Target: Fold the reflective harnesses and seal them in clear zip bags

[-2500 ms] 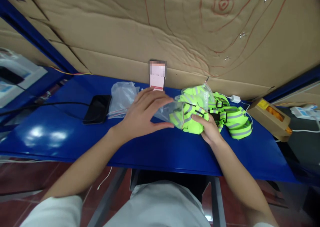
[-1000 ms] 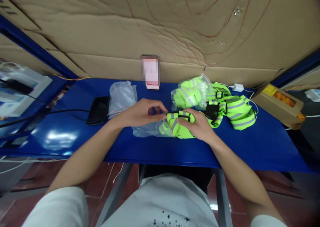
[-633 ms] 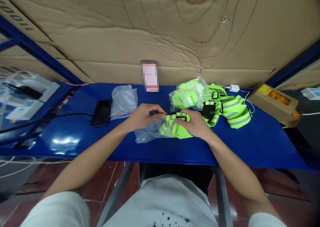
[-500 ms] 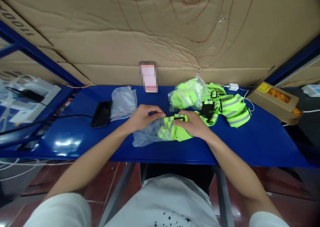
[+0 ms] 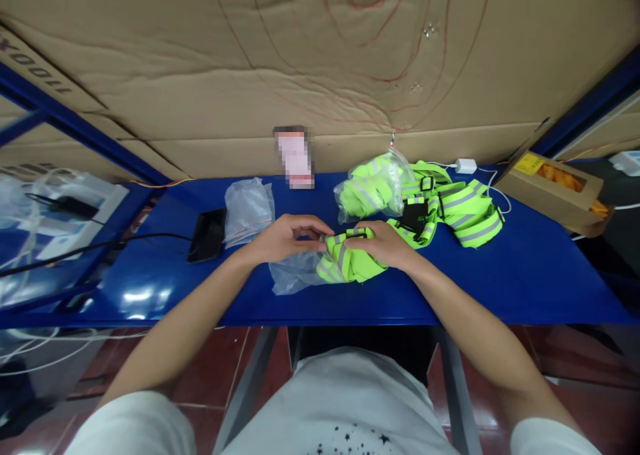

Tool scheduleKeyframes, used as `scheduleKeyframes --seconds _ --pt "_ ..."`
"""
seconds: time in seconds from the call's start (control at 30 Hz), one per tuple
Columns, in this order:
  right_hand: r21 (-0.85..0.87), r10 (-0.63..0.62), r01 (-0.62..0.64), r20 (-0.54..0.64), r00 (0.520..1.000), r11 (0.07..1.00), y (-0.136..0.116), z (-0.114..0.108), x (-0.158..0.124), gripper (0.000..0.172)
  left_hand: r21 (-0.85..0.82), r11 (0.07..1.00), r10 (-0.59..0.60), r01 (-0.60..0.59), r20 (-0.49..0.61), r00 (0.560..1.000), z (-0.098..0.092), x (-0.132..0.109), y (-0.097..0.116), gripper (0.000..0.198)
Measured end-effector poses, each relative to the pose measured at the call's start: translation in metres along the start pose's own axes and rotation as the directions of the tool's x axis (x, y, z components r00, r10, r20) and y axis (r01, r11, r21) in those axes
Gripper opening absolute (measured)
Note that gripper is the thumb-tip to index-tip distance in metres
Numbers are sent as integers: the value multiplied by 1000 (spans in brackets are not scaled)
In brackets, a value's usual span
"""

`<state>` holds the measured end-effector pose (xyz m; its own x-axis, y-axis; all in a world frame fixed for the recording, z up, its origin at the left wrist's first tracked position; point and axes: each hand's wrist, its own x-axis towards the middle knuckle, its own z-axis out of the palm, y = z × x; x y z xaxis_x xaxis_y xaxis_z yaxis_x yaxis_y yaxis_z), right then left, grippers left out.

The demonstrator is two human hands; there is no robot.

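Strap bundle (image 5: 364, 267) lying between both hands, its left end sitting inside the mouth of a clear bag (image 5: 295, 275).
Nearest the table's (image 5: 530, 281) front edge, bag and bundle are forming one line running left to right, roughly parallel to that edge, with the bag's flat body trailing leftward below the left hand (image 5: 286, 238). That hand is pinching the bag's lip between thumb and finger; the right hand (image 5: 387, 243) is grasping the bundle from its right end, covering more of it and so standing nearer. Whether the bundle is touching the loose straps (image 5: 467, 218) behind, the right hand is hiding. Farther back, a filled bag (image 5: 367, 191) is resting beside those straps; a lit phone (image 5: 296, 158) is leaning against the cardboard (image 5: 175, 101).
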<state>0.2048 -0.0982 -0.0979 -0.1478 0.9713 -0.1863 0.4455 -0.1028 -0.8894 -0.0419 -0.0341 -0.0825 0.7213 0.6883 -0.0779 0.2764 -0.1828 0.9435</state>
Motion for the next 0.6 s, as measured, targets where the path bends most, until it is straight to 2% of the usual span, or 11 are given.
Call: scheduleKeyframes --seconds 0.2,0.37,0.5,0.6 --pt "-104 -25 20 -41 999 994 -3 -1 -2 33 164 980 127 -109 -103 987 11 5 0 32" --pt "-104 -3 -4 -72 997 995 -4 -3 -3 32 245 963 161 -110 -200 966 16 7 6 29" --pt "-200 -12 -7 -94 996 980 -8 -3 -6 27 288 950 162 -117 -137 977 16 9 16 27" --pt "-195 -18 4 -70 997 981 -10 -3 -7 29 275 958 121 -87 -111 986 14 13 19 29"
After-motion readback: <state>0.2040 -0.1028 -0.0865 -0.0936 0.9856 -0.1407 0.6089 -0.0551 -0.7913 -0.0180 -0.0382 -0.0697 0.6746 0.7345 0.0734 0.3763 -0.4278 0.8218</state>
